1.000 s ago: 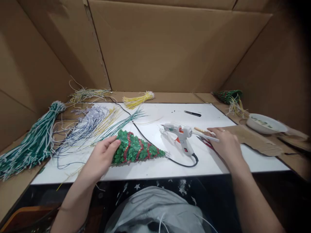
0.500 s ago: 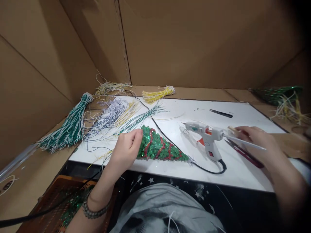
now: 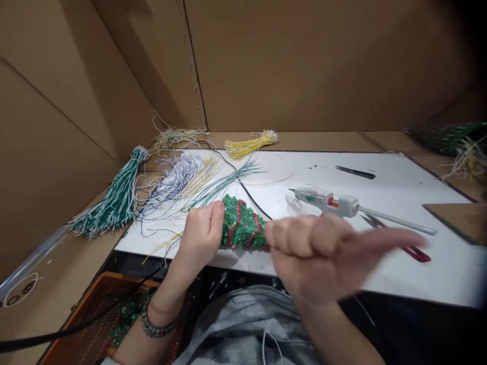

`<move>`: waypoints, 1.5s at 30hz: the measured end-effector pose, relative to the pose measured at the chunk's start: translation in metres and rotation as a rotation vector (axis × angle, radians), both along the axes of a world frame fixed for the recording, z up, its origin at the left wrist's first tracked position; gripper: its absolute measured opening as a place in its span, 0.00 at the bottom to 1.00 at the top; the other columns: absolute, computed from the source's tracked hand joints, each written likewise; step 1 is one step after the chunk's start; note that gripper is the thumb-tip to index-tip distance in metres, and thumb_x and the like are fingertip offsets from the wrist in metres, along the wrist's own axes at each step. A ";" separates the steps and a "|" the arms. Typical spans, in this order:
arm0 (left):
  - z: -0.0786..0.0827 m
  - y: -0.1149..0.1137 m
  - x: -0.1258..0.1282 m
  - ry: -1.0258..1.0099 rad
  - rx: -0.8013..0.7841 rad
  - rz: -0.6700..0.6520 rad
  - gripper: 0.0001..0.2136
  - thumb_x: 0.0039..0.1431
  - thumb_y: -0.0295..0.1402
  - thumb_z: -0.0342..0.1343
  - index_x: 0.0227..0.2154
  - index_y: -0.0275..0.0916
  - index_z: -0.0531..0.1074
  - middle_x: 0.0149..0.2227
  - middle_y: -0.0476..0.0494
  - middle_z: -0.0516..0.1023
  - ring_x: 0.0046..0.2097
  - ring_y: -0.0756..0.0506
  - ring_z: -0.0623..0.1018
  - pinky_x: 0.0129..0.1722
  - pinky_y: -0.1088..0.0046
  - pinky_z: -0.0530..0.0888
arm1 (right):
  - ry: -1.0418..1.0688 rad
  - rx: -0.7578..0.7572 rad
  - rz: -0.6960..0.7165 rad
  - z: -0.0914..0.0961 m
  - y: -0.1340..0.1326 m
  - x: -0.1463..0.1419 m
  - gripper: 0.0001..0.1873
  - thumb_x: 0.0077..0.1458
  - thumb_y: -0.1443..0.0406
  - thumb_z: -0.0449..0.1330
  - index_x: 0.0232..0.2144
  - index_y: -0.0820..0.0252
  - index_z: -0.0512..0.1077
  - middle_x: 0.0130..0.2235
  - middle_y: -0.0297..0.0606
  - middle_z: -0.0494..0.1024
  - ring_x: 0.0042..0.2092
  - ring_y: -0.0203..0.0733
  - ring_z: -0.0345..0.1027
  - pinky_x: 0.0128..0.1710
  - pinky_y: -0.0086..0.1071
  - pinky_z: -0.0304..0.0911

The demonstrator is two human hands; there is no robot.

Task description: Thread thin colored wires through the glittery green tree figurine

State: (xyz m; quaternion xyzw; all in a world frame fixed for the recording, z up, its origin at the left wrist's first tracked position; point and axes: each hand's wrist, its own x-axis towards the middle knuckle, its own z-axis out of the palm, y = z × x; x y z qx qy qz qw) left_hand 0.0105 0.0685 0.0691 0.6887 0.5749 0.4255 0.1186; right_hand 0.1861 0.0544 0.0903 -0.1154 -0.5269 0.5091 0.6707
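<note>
Before brown cardboard walls (image 3: pixel 304 66), a glittery green-and-red conical tree (image 3: pixel 243 228) is being held, ideally lightly, by the left hand (image 3: pixel 201 230), any hold by the right hand (image 3: pixel 315 248) being unclear.

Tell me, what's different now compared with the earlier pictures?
The right hand has left the spot beside the glue gun and swung left, now hiding the tip of the small Christmas tree; I can't tell whether it grips anything. The left hand still holds the tree's wide end. The glue gun, red-handled tool and yellow bundle stayed put.
</note>
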 end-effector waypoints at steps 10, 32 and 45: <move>-0.002 0.000 0.002 -0.072 -0.036 -0.016 0.19 0.68 0.33 0.43 0.19 0.43 0.55 0.17 0.53 0.57 0.21 0.49 0.57 0.26 0.66 0.50 | 0.027 0.056 0.176 0.001 0.030 -0.047 0.36 0.58 0.39 0.52 0.15 0.57 0.47 0.14 0.24 0.45 0.16 0.29 0.38 0.17 0.29 0.44; -0.016 0.004 0.002 -0.165 0.066 -0.107 0.19 0.66 0.30 0.42 0.17 0.42 0.58 0.17 0.51 0.63 0.20 0.50 0.61 0.24 0.68 0.53 | -0.273 -0.069 0.155 0.020 0.041 -0.066 0.26 0.60 0.45 0.57 0.22 0.55 0.57 0.21 0.27 0.54 0.22 0.31 0.48 0.20 0.28 0.48; -0.013 0.002 0.008 -0.053 0.092 0.024 0.19 0.68 0.31 0.40 0.19 0.44 0.53 0.16 0.54 0.56 0.20 0.50 0.57 0.25 0.66 0.51 | 0.059 0.106 0.211 -0.002 0.021 -0.045 0.27 0.63 0.47 0.46 0.19 0.57 0.51 0.17 0.26 0.49 0.19 0.32 0.43 0.24 0.33 0.49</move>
